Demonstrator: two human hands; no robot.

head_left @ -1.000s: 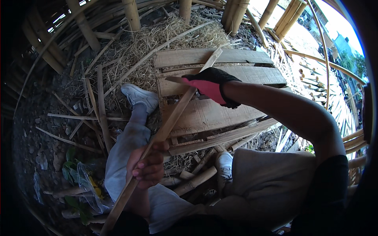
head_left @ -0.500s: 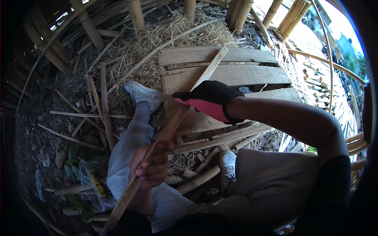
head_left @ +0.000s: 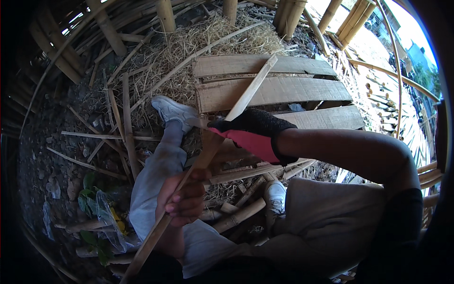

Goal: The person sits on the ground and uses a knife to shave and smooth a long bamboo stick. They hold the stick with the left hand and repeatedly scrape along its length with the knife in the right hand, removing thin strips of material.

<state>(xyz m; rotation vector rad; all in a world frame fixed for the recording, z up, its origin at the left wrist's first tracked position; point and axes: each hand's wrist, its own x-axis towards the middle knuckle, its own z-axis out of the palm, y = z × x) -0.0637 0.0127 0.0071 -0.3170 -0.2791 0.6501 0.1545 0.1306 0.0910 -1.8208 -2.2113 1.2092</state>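
Note:
A long, flat bamboo strip runs slantwise from the lower left up over the wooden slats. My bare left hand is closed around its lower part, fingers wrapped over it. Higher up the strip is my right hand, in a black and pink glove, closed on what looks like a knife. Its flat blade sticks out to the left, across the strip. The glove hides the handle and the place where blade and strip meet.
Under the strip's far end lies a platform of wooden slats. Dry straw, loose bamboo sticks and a clear plastic bag lie around my legs. Bamboo posts stand at the back; cut bamboo poles are piled at right.
My right hand and the blade have slid a little nearer to me along the strip. My left hand keeps its hold in nearly the same place.

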